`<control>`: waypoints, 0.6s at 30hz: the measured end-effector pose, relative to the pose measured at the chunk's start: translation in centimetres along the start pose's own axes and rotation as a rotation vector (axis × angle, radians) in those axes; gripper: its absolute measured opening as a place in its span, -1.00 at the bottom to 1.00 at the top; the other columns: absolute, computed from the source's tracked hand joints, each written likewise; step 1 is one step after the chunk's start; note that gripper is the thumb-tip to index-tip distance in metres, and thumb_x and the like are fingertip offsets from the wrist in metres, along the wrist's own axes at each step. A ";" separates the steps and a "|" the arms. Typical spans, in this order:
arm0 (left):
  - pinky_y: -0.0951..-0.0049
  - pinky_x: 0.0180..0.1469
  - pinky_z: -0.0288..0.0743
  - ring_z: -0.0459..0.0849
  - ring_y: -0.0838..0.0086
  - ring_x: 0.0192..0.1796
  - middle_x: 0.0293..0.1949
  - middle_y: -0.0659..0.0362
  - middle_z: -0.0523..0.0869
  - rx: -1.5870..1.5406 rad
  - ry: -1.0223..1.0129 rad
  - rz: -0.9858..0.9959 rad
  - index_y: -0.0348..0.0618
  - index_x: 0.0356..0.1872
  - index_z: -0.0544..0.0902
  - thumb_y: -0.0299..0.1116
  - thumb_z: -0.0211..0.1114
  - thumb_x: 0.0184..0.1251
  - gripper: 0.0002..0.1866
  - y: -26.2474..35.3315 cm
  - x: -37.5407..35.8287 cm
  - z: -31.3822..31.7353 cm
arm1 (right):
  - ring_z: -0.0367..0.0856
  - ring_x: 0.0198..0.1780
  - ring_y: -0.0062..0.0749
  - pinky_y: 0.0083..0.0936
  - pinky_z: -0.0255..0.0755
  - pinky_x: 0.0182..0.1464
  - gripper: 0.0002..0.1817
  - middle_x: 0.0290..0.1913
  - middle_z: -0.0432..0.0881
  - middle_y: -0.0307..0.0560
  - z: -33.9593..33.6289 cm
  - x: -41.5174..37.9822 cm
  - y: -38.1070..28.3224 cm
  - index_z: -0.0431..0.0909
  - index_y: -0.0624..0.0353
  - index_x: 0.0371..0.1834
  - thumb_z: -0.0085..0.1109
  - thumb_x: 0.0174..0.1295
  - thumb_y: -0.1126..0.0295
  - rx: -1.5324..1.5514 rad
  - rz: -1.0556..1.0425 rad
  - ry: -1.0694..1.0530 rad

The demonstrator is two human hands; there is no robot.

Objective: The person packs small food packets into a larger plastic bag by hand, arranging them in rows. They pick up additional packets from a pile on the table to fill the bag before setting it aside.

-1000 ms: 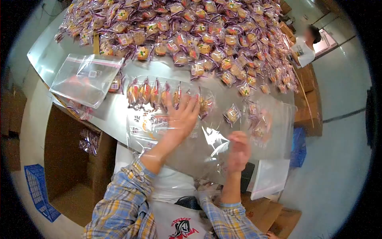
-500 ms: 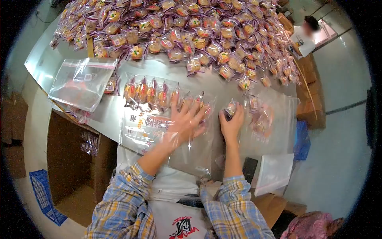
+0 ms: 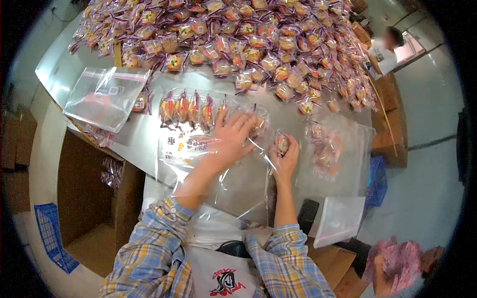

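Wrapped cake (image 3: pixel 282 144) is just off the right end of the row, a bit closer to the person's body, and that offset is the bit to look at. Going left to right: first a flat clear bag (image 3: pixel 97 102) with a pink strip, then the printed clear bag (image 3: pixel 213 188) with the row of wrapped cakes (image 3: pixel 194 109) at its far end. Those sit side by side, long axes pointing pretty much away from the person. Left hand (image 3: pixel 231 141) is palm down over the right part of that row, fingers fairly spread, touching down but not gripped round anything as far as anyone can see. Can't tell if the film runs over or under those fingers.

Then the right hand (image 3: pixel 288 159), mostly closed, with the single cake pinched between thumb and fingers. It's clearly the nearer hand, with the row off to its left and slightly farther out. The cake's long axis looks roughly in line with the row's, maybe tipped a little, hard to be sure with the fingers there. Past that, another clear bag (image 3: pixel 343 169) lies just to the right.
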State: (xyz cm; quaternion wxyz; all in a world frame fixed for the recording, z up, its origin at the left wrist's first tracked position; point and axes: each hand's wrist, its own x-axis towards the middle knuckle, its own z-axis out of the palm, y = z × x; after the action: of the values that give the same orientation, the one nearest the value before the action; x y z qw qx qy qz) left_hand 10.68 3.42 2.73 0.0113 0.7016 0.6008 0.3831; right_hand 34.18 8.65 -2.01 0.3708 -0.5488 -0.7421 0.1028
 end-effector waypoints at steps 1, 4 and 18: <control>-0.23 0.65 -0.05 0.51 0.14 0.48 0.33 0.10 0.68 0.088 -0.022 0.001 -0.06 0.39 0.57 -0.05 0.53 0.18 -0.26 0.1 0.2 -1.2 | 0.48 0.38 0.20 -0.02 0.33 0.45 -0.33 0.34 0.54 0.20 0.1 -0.1 0.0 0.48 0.20 0.36 0.50 0.19 0.27 0.007 0.009 -0.005; -0.20 0.62 0.04 0.50 0.18 0.50 0.37 0.08 0.64 0.288 -0.050 -0.021 -0.11 0.37 0.59 0.00 0.48 0.29 -0.32 -1.2 0.0 -2.4 | 0.48 0.37 0.20 -0.02 0.33 0.45 -0.32 0.34 0.55 0.19 0.0 -0.1 -0.3 0.47 0.20 0.36 0.50 0.18 0.28 0.019 0.013 -0.007; -0.14 0.61 0.14 0.55 0.14 0.46 0.57 0.01 0.46 0.340 -0.039 -0.078 -0.08 0.42 0.57 -0.39 0.28 0.35 -0.43 -1.0 0.0 -1.1 | 0.59 0.29 0.03 -0.09 0.43 0.37 -0.42 0.32 0.57 0.06 -0.3 0.2 0.8 0.46 0.17 0.41 0.39 0.38 0.25 0.536 0.279 0.142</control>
State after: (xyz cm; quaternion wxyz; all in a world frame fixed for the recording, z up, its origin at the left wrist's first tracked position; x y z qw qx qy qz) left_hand 9.22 3.22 3.01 -0.0810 0.6769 0.6832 0.2616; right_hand 34.93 9.07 -2.19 0.5354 -0.5341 -0.5783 0.3061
